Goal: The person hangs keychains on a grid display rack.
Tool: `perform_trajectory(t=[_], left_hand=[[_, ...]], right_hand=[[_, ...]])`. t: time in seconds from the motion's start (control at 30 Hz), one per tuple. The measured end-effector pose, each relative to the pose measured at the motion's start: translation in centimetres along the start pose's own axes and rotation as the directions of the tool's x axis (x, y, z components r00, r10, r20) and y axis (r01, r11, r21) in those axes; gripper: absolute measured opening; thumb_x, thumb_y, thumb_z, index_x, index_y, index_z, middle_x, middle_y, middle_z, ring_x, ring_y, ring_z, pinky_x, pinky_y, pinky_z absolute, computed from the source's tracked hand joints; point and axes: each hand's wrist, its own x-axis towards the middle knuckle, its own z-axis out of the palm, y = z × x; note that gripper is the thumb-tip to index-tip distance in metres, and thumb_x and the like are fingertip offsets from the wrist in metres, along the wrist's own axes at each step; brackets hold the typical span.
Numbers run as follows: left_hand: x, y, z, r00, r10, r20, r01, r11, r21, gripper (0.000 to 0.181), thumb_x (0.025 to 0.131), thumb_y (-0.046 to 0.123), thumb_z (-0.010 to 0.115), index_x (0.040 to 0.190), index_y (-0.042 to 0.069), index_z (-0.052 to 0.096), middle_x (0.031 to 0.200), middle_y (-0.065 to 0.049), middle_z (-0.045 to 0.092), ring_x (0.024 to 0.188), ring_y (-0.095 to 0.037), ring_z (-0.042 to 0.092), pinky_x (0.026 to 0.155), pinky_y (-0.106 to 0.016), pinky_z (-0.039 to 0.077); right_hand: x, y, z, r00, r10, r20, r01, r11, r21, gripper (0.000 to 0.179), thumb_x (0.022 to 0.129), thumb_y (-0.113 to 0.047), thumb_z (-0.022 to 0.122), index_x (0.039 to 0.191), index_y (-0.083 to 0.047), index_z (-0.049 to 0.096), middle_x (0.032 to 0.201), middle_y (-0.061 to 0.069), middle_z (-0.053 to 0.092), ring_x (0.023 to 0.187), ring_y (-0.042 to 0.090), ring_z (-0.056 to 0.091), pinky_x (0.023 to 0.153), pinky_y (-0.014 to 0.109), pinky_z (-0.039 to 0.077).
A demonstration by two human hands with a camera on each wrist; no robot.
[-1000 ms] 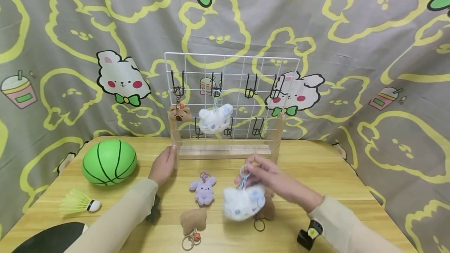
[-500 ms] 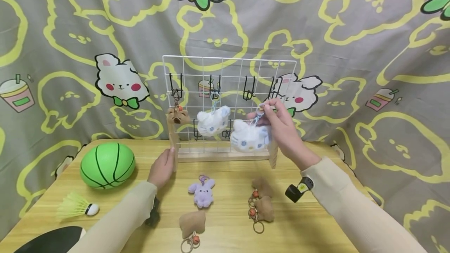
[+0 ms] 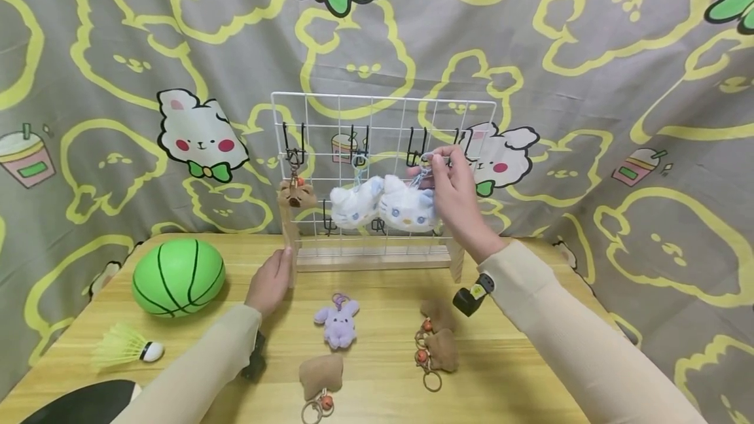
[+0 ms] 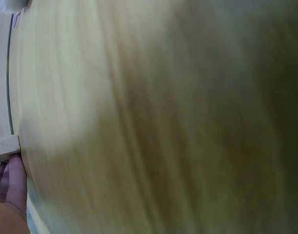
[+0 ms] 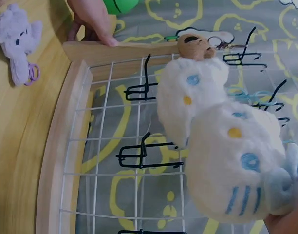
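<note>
My right hand [image 3: 462, 201] pinches the ring of a white plush cat keychain [image 3: 406, 209] at the upper right of the wire grid rack [image 3: 377, 259], close by a black double hook [image 3: 416, 144]. Its blue-eyed face and blue bow fill much of the right wrist view. A matching white cat keychain [image 3: 352, 208] hangs from the hook to its left, overlapped by the held one. Farther left hangs a brown bear keychain [image 3: 296, 195]. My left hand [image 3: 271, 283] holds the rack's left wooden post [image 3: 287, 241] low down; in the left wrist view its fingers [image 4: 16, 187] press the wood.
On the table lie a purple bunny keychain [image 3: 338, 324], a brown plush keychain [image 3: 321, 375] and two more brown ones [image 3: 442, 349] at right. At left are a green ball [image 3: 179, 278], a shuttlecock [image 3: 126, 347] and a dark rounded object [image 3: 82, 404].
My right hand has lifted the white cat keychain from above the table up to the grid, then moved slightly left toward a hook. My left hand stays at the post.
</note>
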Motion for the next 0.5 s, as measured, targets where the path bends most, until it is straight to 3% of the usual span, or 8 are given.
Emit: perform_trajectory(t=[0.1, 0.23, 0.37, 0.5], left_hand=[[0.2, -0.3, -0.2, 1.000, 0.012, -0.016, -0.012, 1.000, 0.021, 0.076, 0.113, 0.055, 0.012, 0.145, -0.005, 0.048, 0.129, -0.028, 0.065, 0.120, -0.046, 0.064, 0.104, -0.064, 0.050], [0.3, -0.5, -0.2, 1.000, 0.011, -0.023, -0.010, 0.999, 0.032, 0.076, 0.113, 0.055, 0.013, 0.144, -0.004, 0.049, 0.128, -0.027, 0.065, 0.119, -0.046, 0.064, 0.103, -0.063, 0.050], [0.3, -0.3, 0.0, 1.000, 0.009, -0.010, -0.009, 1.000, 0.018, 0.078, 0.113, 0.056, 0.012, 0.147, -0.005, 0.046, 0.134, -0.030, 0.064, 0.122, -0.048, 0.064, 0.104, -0.063, 0.051], [0.2, -0.2, 0.1, 1.000, 0.011, -0.008, -0.011, 1.000, 0.024, 0.078, 0.113, 0.056, 0.012, 0.148, -0.005, 0.046, 0.133, -0.030, 0.064, 0.120, -0.047, 0.065, 0.103, -0.063, 0.052]], right_hand=[[0.4, 0.3, 0.7, 0.998, 0.057, 0.006, -0.057, 0.998, -0.017, 0.027, 0.116, -0.023, 0.034, 0.127, 0.001, 0.043, 0.119, 0.032, 0.072, 0.082, 0.012, 0.071, 0.077, 0.024, 0.061], [0.6, 0.9, 1.4, 0.993, 0.114, -0.006, -0.114, 0.992, -0.057, 0.029, 0.115, -0.022, 0.035, 0.130, 0.002, 0.042, 0.121, 0.026, 0.074, 0.097, 0.028, 0.073, 0.081, 0.027, 0.060], [0.7, 1.5, 1.4, 0.994, 0.101, -0.035, -0.104, 0.991, -0.089, 0.028, 0.115, -0.019, 0.036, 0.127, 0.004, 0.045, 0.122, 0.027, 0.074, 0.114, 0.037, 0.072, 0.090, 0.032, 0.057], [0.6, 1.8, 1.1, 0.993, 0.103, -0.050, -0.110, 0.978, -0.175, 0.027, 0.114, -0.021, 0.038, 0.124, 0.001, 0.051, 0.133, 0.020, 0.071, 0.126, 0.034, 0.067, 0.107, 0.043, 0.050]])
